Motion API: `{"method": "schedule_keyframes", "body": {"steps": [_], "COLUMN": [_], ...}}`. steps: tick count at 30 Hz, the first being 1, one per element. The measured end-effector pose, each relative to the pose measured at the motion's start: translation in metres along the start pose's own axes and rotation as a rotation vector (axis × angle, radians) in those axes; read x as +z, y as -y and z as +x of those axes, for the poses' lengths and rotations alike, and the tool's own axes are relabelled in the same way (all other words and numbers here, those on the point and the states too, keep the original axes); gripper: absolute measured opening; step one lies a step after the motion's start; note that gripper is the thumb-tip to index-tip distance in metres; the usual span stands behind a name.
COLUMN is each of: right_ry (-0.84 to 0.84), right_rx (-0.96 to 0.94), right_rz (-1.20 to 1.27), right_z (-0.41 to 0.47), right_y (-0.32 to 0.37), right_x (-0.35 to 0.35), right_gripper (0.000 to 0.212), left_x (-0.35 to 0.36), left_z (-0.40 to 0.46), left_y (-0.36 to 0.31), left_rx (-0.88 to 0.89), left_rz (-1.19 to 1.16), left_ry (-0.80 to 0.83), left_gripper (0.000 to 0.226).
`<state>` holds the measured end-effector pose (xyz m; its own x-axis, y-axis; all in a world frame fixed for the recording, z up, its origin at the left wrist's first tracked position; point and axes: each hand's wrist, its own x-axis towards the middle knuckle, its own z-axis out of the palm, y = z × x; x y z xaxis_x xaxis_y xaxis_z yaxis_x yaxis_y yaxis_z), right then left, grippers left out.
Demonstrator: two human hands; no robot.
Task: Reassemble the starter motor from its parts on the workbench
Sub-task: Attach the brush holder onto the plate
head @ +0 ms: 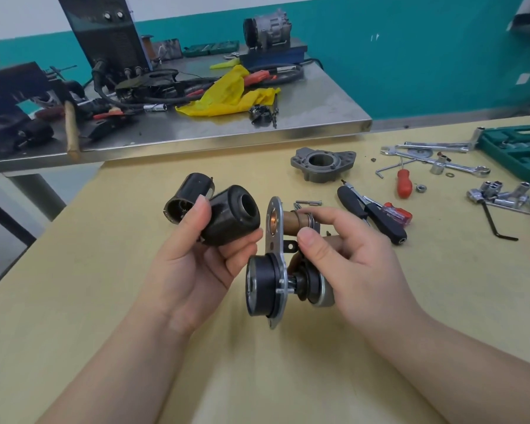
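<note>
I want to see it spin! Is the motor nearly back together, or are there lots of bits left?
Only partly. Done: a black round part already sits on the metal plate, which the right hand holds. In hand: the left hand grips a black sleeve, not yet on. Left: a second black cylinder, the grey housing and loose bolts lie on the bench.

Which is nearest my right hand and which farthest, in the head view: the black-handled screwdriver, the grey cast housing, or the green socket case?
From the right hand:
1. Black-handled screwdriver, just beyond the fingers, to the right.
2. Grey cast housing, farther back on the bench.
3. Green socket case, at the far right edge.
</note>
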<state>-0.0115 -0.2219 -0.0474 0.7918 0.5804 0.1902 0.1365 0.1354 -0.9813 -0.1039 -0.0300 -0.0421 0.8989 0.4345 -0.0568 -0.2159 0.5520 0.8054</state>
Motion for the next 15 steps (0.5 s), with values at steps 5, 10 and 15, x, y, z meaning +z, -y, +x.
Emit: {"method": "schedule_keyframes", "body": {"steps": [5, 10, 15], "right_ry": [-0.015, -0.05, -0.117], "right_rx": [-0.028, -0.22, -0.311], "right_rz": [-0.046, -0.329, -0.51], "right_z": [-0.0009, -0.0054, -0.0056], "right_y": [0.0047, 0.0064, 0.008], "right_x": [-0.0031, -0.0054, -0.006], "right_gripper": [0.037, 0.028, 0.033], "left_x": [0.0024, 0.0024, 0.0037], "left_z": [-0.002, -0.0026, -0.0037], "left_y": [0.0037, 0.0081, 0.0076], "left_rx": [0.038, 0.061, 0.101], "left_rz": [0.105, 0.219, 0.293], "left_ry": [0.034, 0.04, 0.008], "left_gripper": [0.06, 0.057, 0.07]}}
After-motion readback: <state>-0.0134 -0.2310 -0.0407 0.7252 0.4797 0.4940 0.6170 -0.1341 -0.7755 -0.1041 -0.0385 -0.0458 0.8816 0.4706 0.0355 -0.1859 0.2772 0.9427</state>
